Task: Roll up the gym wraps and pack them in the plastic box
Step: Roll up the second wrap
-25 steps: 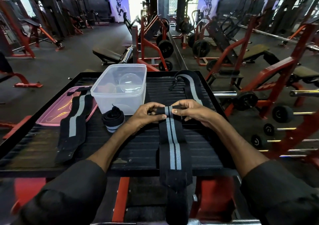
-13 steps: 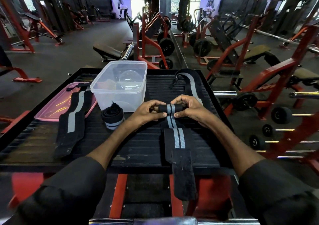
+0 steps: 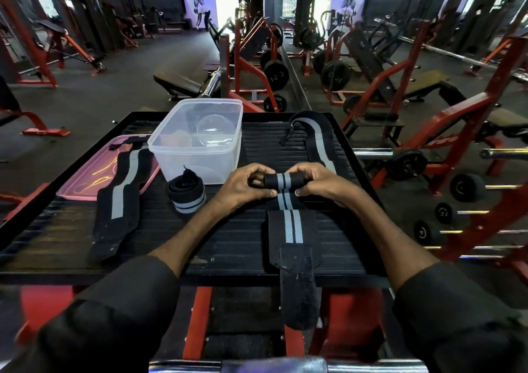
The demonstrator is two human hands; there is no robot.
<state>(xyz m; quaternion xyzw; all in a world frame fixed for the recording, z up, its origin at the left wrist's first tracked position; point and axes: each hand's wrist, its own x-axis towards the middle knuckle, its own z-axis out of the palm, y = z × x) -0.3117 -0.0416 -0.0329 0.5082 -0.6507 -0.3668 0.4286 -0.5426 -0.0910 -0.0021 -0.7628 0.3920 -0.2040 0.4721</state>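
A black gym wrap with two grey stripes (image 3: 291,227) lies lengthwise on the black ribbed platform (image 3: 234,247). Its far end is rolled into a small cylinder held between my left hand (image 3: 245,187) and my right hand (image 3: 320,184). The wrap's velcro tail hangs over the platform's near edge. A finished rolled wrap (image 3: 186,195) stands to the left of my left hand. The clear plastic box (image 3: 197,141) sits behind it, open. One flat wrap (image 3: 120,198) lies at the left, another flat wrap (image 3: 311,132) at the back right.
A pink lid (image 3: 85,178) lies under the left wrap's far end, beside the box. Red gym machines, benches and weight plates surround the platform. A dumbbell rack (image 3: 463,189) stands close on the right.
The roll between my hands has grown thicker, and the wrap's tail has been drawn up toward the platform, so less of it hangs over the near edge.
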